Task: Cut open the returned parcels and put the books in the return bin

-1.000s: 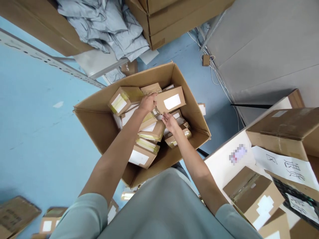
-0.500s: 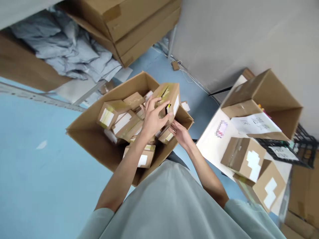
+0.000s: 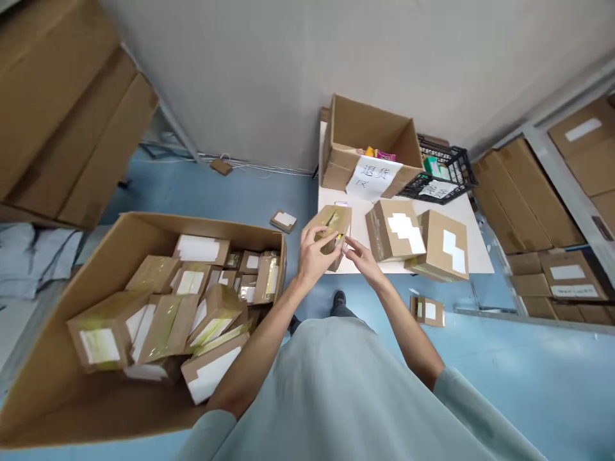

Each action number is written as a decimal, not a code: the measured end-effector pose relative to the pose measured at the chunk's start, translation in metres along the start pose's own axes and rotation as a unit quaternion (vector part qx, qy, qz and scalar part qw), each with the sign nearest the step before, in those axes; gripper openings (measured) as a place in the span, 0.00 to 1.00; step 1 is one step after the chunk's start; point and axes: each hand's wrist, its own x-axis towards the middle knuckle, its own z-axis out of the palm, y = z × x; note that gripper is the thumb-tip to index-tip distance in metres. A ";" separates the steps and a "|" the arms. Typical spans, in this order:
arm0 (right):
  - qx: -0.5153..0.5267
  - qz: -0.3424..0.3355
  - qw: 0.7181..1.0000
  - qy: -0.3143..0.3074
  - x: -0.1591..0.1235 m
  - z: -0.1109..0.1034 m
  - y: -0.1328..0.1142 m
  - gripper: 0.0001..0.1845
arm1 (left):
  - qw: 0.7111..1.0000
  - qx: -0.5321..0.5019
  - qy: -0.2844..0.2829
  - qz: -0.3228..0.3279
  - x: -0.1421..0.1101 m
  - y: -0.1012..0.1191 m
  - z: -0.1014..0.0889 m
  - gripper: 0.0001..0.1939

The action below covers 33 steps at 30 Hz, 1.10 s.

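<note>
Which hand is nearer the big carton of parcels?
Left. The left hand, on the small box, is just right of the big carton; the right hand is farther right.

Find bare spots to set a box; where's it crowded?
Free: blue floor between right sleeve and shelving rack; floor between big carton and small brown block; narrow strip of table right of two labelled boxes. Crowded: table's back and left, by open box, black crate, held box.

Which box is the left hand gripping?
The small carton over the white table, a dark streak on its taped top; the left hand grips no other.
</note>
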 end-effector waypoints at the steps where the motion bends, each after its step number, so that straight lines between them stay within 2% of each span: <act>1: 0.011 -0.001 1.000 0.013 0.000 -0.016 0.009 0.41 | 0.999 0.001 -0.030 0.012 0.000 0.005 0.022 0.13; 3: 0.029 0.001 0.999 0.039 0.001 -0.047 0.028 0.37 | 0.997 0.008 -0.070 0.031 -0.003 0.013 0.064 0.12; 6: 0.046 -0.006 0.998 0.053 0.007 -0.090 0.058 0.35 | 0.995 0.021 -0.083 0.052 -0.013 0.018 0.119 0.12; 9: 0.019 -0.026 0.999 0.019 0.020 -0.132 0.083 0.32 | 0.994 0.043 -0.081 0.051 -0.029 0.016 0.169 0.13; 11: -0.021 -0.029 0.999 -0.009 0.029 -0.162 0.096 0.28 | 0.994 0.062 -0.082 0.026 -0.043 0.014 0.200 0.14; 13: -0.045 -0.027 0.998 -0.028 0.033 -0.193 0.107 0.25 | 0.994 0.082 -0.074 -0.015 -0.059 0.014 0.230 0.23; 16: -0.074 -0.022 0.997 -0.009 0.031 -0.239 0.123 0.23 | 0.988 0.084 -0.073 -0.104 -0.080 0.017 0.265 0.48; 17: -0.086 -0.020 0.996 0.003 0.029 -0.252 0.128 0.23 | 0.985 0.077 -0.073 -0.135 -0.084 0.019 0.273 0.53; 19: -0.108 -0.018 0.994 0.020 0.024 -0.275 0.136 0.23 | 0.976 0.067 -0.061 -0.197 -0.084 0.021 0.280 0.56; 22: -0.144 -0.037 0.988 0.034 0.021 -0.299 0.141 0.22 | 0.947 0.065 -0.027 -0.313 -0.069 0.017 0.276 0.47; 24: -0.189 -0.058 0.979 0.045 0.023 -0.309 0.141 0.22 | 0.920 0.039 -0.073 -0.383 -0.053 0.012 0.269 0.37; 26: -0.252 -0.075 0.963 0.049 0.029 -0.317 0.139 0.23 | 0.910 0.029 -0.102 -0.401 -0.037 0.007 0.263 0.30; 28: -0.315 -0.083 0.944 0.040 0.035 -0.322 0.138 0.23 | 0.909 0.029 -0.114 -0.400 -0.025 0.005 0.262 0.30; 33: -0.396 -0.068 0.916 0.015 0.048 -0.334 0.133 0.26 | 0.912 0.039 -0.130 -0.387 0.003 0.008 0.278 0.28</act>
